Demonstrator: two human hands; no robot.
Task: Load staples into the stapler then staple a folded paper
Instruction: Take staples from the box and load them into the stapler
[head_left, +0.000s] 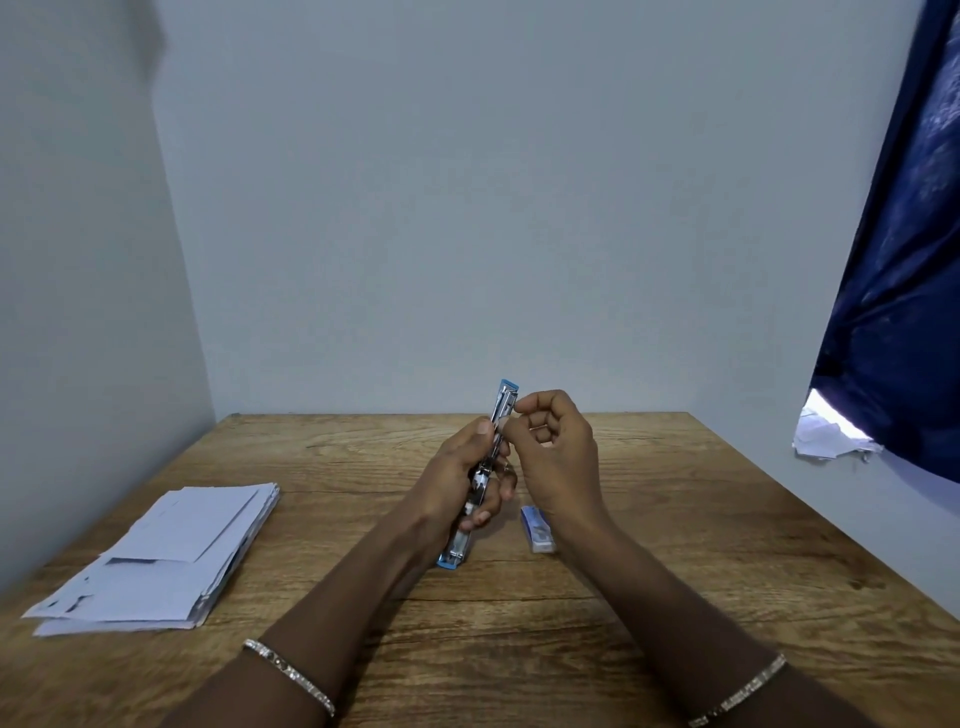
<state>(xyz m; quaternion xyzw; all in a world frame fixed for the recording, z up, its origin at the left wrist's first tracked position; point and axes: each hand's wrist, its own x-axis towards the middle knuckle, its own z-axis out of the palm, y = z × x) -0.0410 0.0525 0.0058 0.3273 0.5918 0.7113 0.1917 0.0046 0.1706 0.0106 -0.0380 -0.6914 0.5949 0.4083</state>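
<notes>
left hand (457, 480) gripping opened blue-and-chrome stapler (503, 405), right hand (556, 457) curled beside it

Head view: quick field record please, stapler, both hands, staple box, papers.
stapler: opened out straight, held nearly upright
left hand: grips the stapler's middle
right hand: fingers curled, fingertips at the stapler's upper part; whether they pinch anything cannot be told
staple box: on the table beside the right wrist
paper stack: left on the table, untouched

Papers (156, 556) left of stapler (505, 402), staple box (537, 527) right
</notes>
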